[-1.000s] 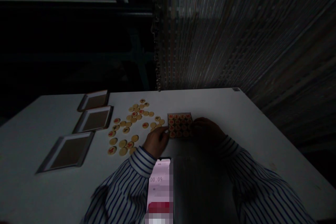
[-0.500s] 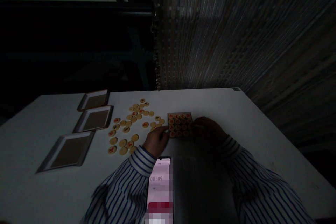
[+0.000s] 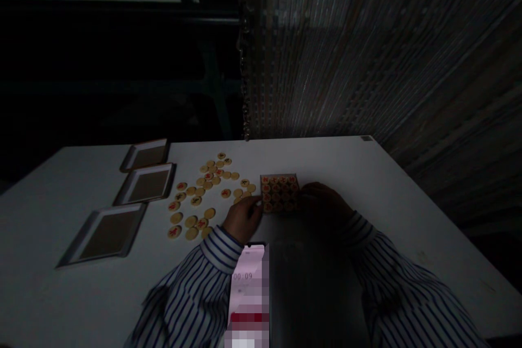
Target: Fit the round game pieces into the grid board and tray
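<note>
A shallow square box (image 3: 279, 176) lies on the white table in front of me, filled with rows of round Chinese chess pieces (image 3: 283, 180) marked in red. My left hand (image 3: 243, 218) is closed at the box's left edge, thumb and fingers against its side. On the opposite side, my right hand (image 3: 326, 201) grips the right edge with bent fingers; deep shadow hides part of them. To the left of the box are many loose wooden chess pieces (image 3: 207, 185), some showing red or black characters and others blank side up.
Three shallow open trays (image 3: 141, 221) stand in a slanting row on the left of the white table (image 3: 326, 155). A lit phone (image 3: 248, 283) showing a timer lies between my forearms. Behind the table hangs a strand curtain (image 3: 318, 65). The room is dark.
</note>
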The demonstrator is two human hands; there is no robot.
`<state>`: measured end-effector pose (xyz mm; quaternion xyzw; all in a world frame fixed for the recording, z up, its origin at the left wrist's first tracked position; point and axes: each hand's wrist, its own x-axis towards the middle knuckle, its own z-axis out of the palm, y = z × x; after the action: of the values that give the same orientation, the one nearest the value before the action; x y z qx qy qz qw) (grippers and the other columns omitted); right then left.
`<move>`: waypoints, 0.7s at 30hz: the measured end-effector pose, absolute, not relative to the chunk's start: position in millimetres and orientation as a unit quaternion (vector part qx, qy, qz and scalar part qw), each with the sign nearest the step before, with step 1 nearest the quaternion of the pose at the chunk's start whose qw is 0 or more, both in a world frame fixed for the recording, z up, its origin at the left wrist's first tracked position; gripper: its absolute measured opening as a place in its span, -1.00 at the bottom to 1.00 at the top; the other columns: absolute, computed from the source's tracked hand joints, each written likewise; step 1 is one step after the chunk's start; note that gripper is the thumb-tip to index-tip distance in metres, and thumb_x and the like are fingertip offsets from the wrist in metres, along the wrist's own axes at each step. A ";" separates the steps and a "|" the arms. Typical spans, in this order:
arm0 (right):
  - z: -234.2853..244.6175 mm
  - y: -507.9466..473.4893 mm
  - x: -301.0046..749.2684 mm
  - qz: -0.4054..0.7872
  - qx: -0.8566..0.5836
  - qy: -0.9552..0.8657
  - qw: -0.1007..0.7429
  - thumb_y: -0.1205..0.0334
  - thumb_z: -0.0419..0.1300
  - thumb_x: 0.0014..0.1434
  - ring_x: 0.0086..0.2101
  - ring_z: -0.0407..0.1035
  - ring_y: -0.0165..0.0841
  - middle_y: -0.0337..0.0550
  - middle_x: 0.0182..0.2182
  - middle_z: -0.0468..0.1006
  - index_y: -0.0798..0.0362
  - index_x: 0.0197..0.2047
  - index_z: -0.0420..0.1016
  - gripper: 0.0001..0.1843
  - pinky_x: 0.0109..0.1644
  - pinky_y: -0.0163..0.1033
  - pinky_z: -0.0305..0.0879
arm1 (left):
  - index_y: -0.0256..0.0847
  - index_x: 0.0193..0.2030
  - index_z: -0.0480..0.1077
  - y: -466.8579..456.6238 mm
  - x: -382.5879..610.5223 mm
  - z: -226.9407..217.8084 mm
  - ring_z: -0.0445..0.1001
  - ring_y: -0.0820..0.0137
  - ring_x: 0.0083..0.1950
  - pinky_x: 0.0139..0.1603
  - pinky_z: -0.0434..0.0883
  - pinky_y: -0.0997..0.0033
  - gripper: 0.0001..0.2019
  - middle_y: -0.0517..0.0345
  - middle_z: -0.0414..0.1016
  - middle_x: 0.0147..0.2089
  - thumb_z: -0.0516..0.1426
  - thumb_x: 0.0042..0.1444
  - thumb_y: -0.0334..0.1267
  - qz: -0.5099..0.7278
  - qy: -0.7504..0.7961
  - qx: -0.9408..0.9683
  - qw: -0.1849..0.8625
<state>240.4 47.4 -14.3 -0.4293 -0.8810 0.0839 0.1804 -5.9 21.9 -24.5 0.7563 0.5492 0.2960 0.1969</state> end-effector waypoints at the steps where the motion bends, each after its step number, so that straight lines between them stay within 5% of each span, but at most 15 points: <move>1: -14.2 48.1 239.7 0.081 -0.431 -0.880 0.181 0.23 0.08 0.08 -0.15 0.30 -0.28 -0.09 -0.25 0.51 0.00 -0.28 0.51 -0.80 -0.07 -0.13 0.27 | -0.25 -0.11 0.39 21.9 -6.0 -24.8 0.48 0.35 -0.22 -0.19 0.43 0.37 -0.71 0.05 0.51 -0.21 0.00 0.04 -0.32 0.296 0.549 0.757 0.196; 21: -29.3 52.2 240.6 0.075 -0.476 -0.862 0.160 0.22 0.05 0.11 -0.19 0.34 -0.30 -0.05 -0.23 0.49 0.00 -0.19 0.49 -0.75 -0.16 -0.22 0.33 | -0.30 -0.09 0.39 21.3 -4.9 -21.1 0.47 0.34 -0.19 -0.17 0.41 0.37 -0.70 0.02 0.51 -0.19 -0.01 0.05 -0.31 0.274 0.556 0.756 0.212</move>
<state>240.6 52.2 -29.3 -0.4757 -0.8617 0.0750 0.1601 -4.9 21.3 -21.1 0.7558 0.5558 0.2741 0.2116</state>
